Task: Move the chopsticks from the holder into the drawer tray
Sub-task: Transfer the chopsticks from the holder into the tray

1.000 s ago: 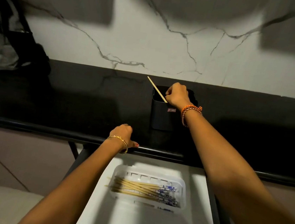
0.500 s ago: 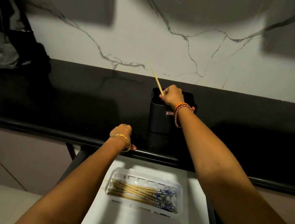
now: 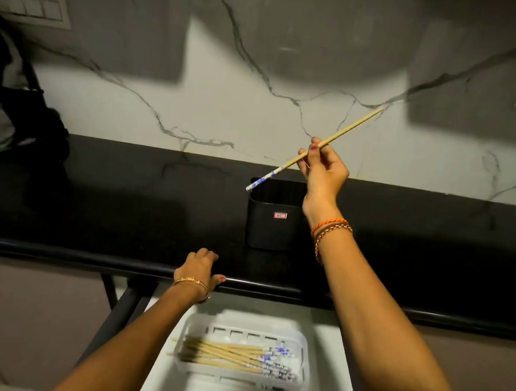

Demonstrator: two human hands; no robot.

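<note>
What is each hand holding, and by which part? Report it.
The right hand pinches one chopstick near its middle. The left hand holds nothing and rests on the counter edge.

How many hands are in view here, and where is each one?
2. The right hand is raised above the black holder, pinching one chopstick. The left hand rests on the front edge of the black counter, above the open drawer.

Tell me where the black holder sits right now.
In the head view the black ribbed plastic holder stands upright on the dark countertop, centre-right, just left of the right wrist, below the held chopstick.
</note>
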